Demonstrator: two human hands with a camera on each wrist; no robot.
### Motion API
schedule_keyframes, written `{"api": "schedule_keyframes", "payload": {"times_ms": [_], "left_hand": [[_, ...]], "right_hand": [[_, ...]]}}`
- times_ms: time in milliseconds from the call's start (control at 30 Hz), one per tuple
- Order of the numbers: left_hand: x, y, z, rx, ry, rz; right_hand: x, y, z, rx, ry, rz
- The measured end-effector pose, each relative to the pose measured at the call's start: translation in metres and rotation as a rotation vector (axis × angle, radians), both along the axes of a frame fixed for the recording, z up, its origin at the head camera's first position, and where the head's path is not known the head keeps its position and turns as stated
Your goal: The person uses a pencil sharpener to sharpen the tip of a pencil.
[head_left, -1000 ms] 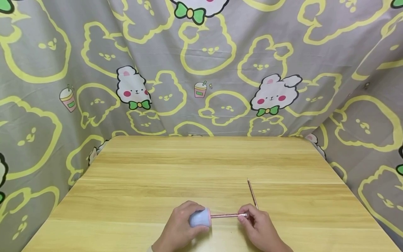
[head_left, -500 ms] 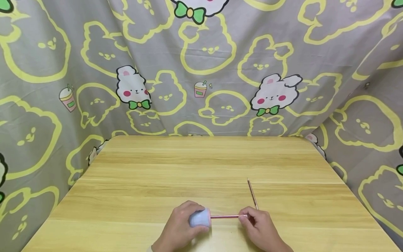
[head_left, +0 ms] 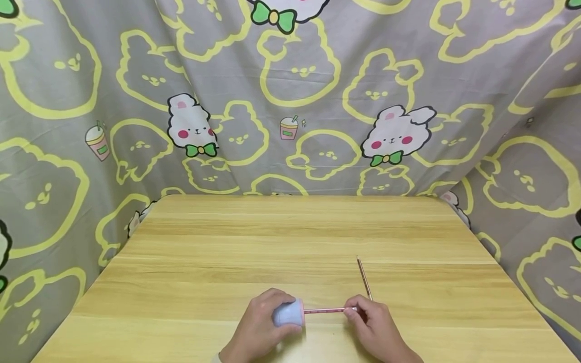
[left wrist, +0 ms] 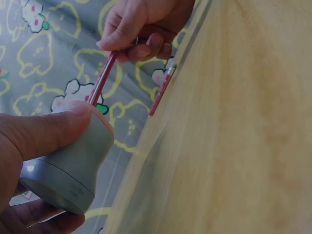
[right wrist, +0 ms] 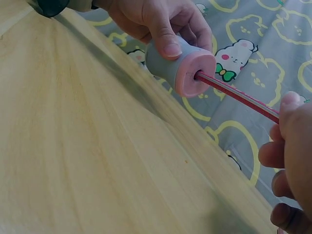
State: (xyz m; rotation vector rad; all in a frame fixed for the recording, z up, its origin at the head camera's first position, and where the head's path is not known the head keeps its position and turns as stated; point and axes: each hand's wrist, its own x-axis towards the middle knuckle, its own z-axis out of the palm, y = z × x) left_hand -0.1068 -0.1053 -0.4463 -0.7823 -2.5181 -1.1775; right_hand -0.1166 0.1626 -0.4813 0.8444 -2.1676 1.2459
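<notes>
A light-blue pencil sharpener (head_left: 288,313) with a pink front face lies on its side in my left hand (head_left: 255,326), which grips it with thumb and fingers. Its pink face (right wrist: 195,75) has a round hole, and the tip of a red-and-silver striped pencil (right wrist: 239,95) sits inside, hidden. At the other end my right hand (head_left: 380,328) pinches that pencil between thumb and index finger. The remaining right fingers curl loosely below it. Both hands are just above the near part of the table.
A second pencil (head_left: 364,279) lies on the wooden table (head_left: 254,242) just beyond my right hand. Behind the table hangs a grey patterned curtain (head_left: 245,65), which also runs along both sides. A small dark speck is on the wood near the hands.
The striped pencil shows different sides across the frames, so it has turned about its length in the sharpener. Both hands stay nearly in place.
</notes>
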Motion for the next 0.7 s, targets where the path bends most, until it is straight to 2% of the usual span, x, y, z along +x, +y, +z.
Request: {"api": "schedule_keyframes", "payload": {"times_ms": [200, 400, 700], "left_hand": [[-0.0001, 0.0005, 0.0010, -0.008, -0.018, 0.007], [-0.0007, 0.0012, 0.0005, -0.007, -0.002, 0.006], [-0.0003, 0.0007, -0.0002, -0.002, -0.005, 0.001]], "right_hand": [[0.0002, 0.0013, 0.0018, -0.001, 0.008, 0.014], [0.0000, -0.0001, 0.0018, -0.006, 0.003, 0.036], [-0.0009, -0.0009, -0.0006, -0.008, 0.005, 0.014]]}}
